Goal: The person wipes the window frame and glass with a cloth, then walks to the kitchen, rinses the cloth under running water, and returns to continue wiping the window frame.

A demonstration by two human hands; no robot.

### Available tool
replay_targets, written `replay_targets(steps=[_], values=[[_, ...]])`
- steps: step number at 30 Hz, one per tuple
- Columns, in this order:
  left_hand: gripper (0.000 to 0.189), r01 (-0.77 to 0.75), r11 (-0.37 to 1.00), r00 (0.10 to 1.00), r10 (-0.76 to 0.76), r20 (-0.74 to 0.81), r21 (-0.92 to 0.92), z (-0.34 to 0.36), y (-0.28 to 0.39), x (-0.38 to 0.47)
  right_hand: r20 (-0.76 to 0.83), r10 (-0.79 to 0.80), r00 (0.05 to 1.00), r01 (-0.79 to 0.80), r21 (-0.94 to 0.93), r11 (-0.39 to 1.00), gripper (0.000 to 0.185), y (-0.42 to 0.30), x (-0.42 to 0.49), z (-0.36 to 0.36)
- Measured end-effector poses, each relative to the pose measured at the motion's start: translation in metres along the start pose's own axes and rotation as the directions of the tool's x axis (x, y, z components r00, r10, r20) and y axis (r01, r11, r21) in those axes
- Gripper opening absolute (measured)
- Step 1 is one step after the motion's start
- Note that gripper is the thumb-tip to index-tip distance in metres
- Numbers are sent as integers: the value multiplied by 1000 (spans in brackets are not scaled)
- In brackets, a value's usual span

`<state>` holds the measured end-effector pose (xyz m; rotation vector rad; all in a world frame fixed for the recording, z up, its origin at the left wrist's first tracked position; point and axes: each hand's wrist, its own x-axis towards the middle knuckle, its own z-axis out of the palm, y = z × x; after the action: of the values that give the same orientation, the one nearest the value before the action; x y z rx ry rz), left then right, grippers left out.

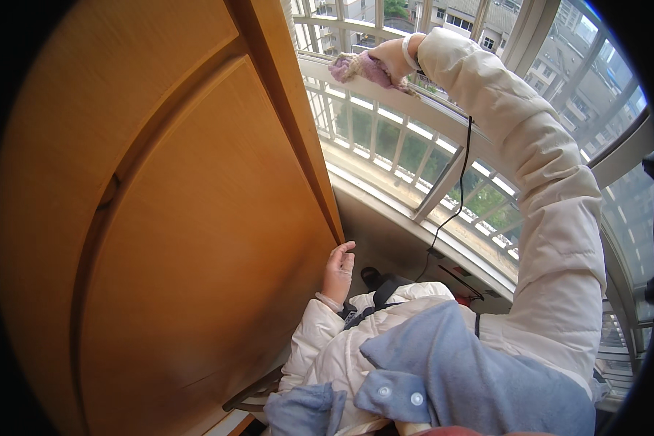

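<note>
High in the view, my right hand [395, 57] presses a pink-and-beige cloth [368, 66] onto the pale horizontal rail [436, 109] of a window frame. My right arm is stretched out to reach it. Lower down, my left hand [339, 275] is raised beside the free edge of a wooden door panel [212, 218]. Its fingers are bent, thumb apart from them, and nothing shows between them. Whether the fingertips touch the door's edge I cannot tell. A pale translucent cuff circles each wrist.
A black cable [460, 191] hangs from the rail down past the sill [376, 199] to the wall below. Metal bars [400, 141] stand outside the glass, with buildings beyond. Under my left arm is a dark curved rail [253, 388], perhaps of a chair.
</note>
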<state>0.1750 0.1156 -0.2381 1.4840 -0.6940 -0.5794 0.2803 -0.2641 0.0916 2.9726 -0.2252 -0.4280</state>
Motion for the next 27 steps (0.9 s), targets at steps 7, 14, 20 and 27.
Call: replay_targets(steps=[7,14,20,27], values=[[26,34,998,999,-35,-25,-48,-3,-10,1,-31,-6,1000,4,-69,998,59,-9,3,-3],[27,47,997,997,-50,-60,-53,-1,-22,4,-66,15,998,-18,-47,999,50,-13,37,-10],[29,124,990,988,-129,-82,-60,-9,-29,0,73,21,997,-19,-30,999,40,-19,81,-21],[26,198,980,972,-199,-125,-21,-13,-42,-8,104,-160,982,150,98,984,39,-20,115,-32]])
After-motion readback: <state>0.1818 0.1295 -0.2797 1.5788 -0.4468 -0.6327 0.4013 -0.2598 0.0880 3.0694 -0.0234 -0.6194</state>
